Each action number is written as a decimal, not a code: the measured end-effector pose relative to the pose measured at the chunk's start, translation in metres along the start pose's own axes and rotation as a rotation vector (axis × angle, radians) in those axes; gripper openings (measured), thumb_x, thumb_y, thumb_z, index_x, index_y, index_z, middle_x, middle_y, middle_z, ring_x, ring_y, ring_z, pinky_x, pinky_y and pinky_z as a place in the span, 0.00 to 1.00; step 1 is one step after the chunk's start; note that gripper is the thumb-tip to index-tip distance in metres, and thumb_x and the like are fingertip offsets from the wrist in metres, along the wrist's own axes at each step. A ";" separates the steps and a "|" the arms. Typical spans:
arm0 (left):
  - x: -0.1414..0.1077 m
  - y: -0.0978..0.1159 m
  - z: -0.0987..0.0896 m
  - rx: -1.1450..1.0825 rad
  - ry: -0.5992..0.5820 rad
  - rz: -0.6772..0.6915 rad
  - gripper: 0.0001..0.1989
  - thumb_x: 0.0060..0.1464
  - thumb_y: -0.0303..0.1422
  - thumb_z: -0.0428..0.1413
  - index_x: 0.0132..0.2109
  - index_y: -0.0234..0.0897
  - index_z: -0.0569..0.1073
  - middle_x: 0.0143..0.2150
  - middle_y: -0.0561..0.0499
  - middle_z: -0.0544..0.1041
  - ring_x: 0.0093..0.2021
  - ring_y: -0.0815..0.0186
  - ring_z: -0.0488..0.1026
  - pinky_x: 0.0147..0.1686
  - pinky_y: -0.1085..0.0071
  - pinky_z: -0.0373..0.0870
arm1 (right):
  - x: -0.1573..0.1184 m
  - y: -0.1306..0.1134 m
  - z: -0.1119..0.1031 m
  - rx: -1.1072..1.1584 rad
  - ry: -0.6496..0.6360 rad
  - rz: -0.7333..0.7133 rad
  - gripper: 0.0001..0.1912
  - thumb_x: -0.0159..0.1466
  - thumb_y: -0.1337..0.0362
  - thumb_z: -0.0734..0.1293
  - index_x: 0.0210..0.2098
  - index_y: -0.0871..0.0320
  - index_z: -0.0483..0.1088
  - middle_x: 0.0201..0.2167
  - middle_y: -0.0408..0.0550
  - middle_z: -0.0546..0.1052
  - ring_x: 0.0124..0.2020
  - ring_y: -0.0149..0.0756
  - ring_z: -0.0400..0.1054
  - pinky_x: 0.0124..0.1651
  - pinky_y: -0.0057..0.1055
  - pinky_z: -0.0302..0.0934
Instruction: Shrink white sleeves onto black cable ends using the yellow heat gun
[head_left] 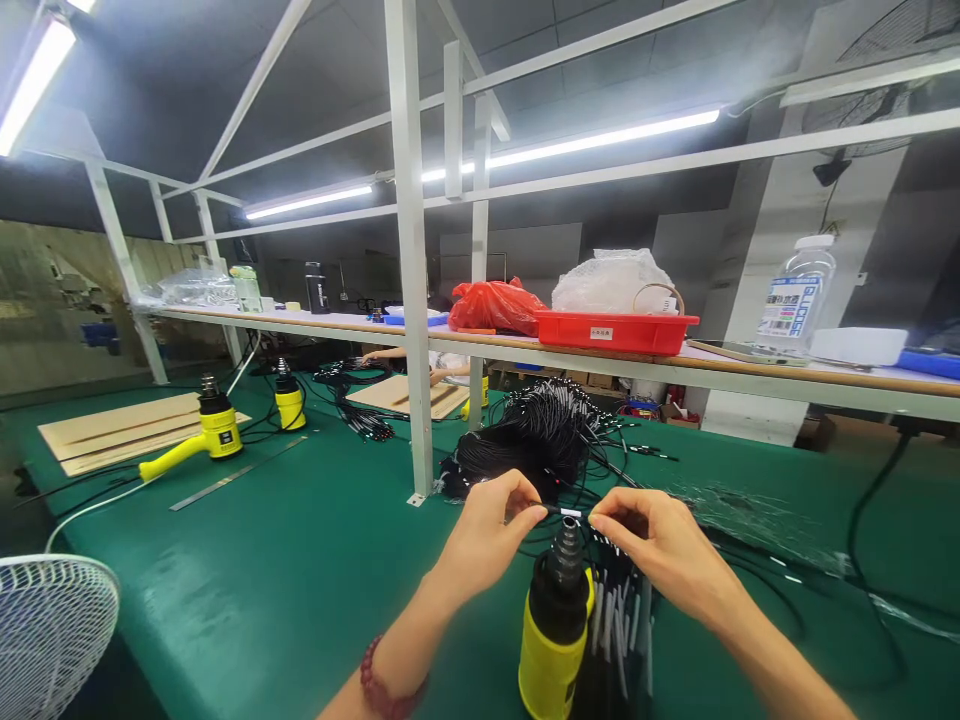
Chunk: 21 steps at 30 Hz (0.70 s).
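Left hand (487, 530) and right hand (645, 540) both closed in a pinch, thumb and forefinger of each grasping a short black cable (551, 511) from opposite sides, a white sleeve (570, 513) showing between the fingertips. Cable and sleeve directly above the nozzle of an upright yellow-and-black heat gun (555, 640). Red bead bracelet (382, 680) around the left wrist. Just right of the gun, a sheaf of black cables (619, 625) with white-sleeved ends.

Farther out on the green bench mat (247, 610), a heaped coil of black cable (525, 450). At the near left, a white fan guard (45, 630). Beyond it, a steel ruler (240, 472), a second heat gun (217, 425), a third heat gun (289, 400) and pale wooden boards (124, 432). Past the uprights, a co-worker's hand (386, 355) above another wooden board (409, 395). On the far shelf (337, 325), a red plastic bag (495, 308), a red tray (615, 333) and a clear plastic bottle (796, 295).
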<state>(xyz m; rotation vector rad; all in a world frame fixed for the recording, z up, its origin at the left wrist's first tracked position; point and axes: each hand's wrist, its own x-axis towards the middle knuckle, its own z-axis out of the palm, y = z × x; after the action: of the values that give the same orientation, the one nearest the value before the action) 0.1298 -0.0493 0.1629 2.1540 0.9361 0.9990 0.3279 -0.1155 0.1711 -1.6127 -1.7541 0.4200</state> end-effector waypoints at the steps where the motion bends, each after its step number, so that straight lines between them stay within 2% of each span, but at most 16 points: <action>1: 0.000 0.000 0.000 -0.002 0.001 0.005 0.04 0.55 0.32 0.54 0.34 0.37 0.71 0.31 0.54 0.74 0.34 0.66 0.70 0.35 0.72 0.64 | -0.001 0.000 0.000 0.008 -0.011 0.000 0.15 0.62 0.54 0.62 0.29 0.56 0.74 0.27 0.44 0.78 0.30 0.37 0.69 0.31 0.29 0.57; 4: -0.002 0.000 -0.002 -0.027 -0.018 0.016 0.06 0.57 0.34 0.53 0.34 0.37 0.70 0.31 0.53 0.73 0.34 0.67 0.69 0.34 0.72 0.64 | -0.002 0.000 -0.001 -0.005 -0.039 -0.019 0.17 0.64 0.53 0.60 0.30 0.55 0.75 0.29 0.44 0.79 0.31 0.37 0.69 0.32 0.30 0.56; 7: -0.003 0.002 -0.003 -0.052 -0.067 -0.011 0.13 0.61 0.40 0.48 0.34 0.37 0.69 0.27 0.55 0.73 0.29 0.68 0.69 0.29 0.74 0.61 | -0.003 -0.001 -0.001 -0.034 -0.027 -0.034 0.18 0.64 0.53 0.59 0.29 0.56 0.75 0.27 0.44 0.77 0.29 0.37 0.66 0.30 0.30 0.54; 11: -0.004 0.002 -0.002 0.010 -0.067 -0.010 0.19 0.63 0.42 0.44 0.28 0.37 0.67 0.21 0.56 0.70 0.25 0.70 0.66 0.27 0.74 0.58 | -0.004 -0.002 0.000 -0.023 -0.018 -0.051 0.17 0.64 0.54 0.59 0.29 0.56 0.74 0.26 0.44 0.76 0.28 0.35 0.65 0.30 0.30 0.55; 13: -0.003 0.000 -0.001 0.012 -0.045 0.001 0.18 0.63 0.39 0.46 0.27 0.36 0.68 0.22 0.56 0.70 0.25 0.70 0.66 0.28 0.74 0.59 | -0.004 -0.002 0.000 -0.007 -0.019 -0.049 0.16 0.64 0.55 0.60 0.29 0.56 0.74 0.27 0.44 0.77 0.29 0.36 0.66 0.31 0.29 0.56; 21: -0.001 0.001 0.003 -0.091 0.043 0.026 0.07 0.57 0.32 0.53 0.32 0.36 0.73 0.29 0.54 0.75 0.32 0.68 0.70 0.34 0.73 0.64 | 0.000 0.004 0.001 0.032 -0.007 -0.013 0.14 0.62 0.54 0.61 0.29 0.56 0.73 0.28 0.44 0.77 0.31 0.37 0.68 0.33 0.30 0.57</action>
<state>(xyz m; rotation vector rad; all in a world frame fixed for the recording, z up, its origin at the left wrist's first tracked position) 0.1320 -0.0513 0.1616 2.0810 0.8678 1.0838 0.3300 -0.1142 0.1679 -1.5777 -1.7537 0.4461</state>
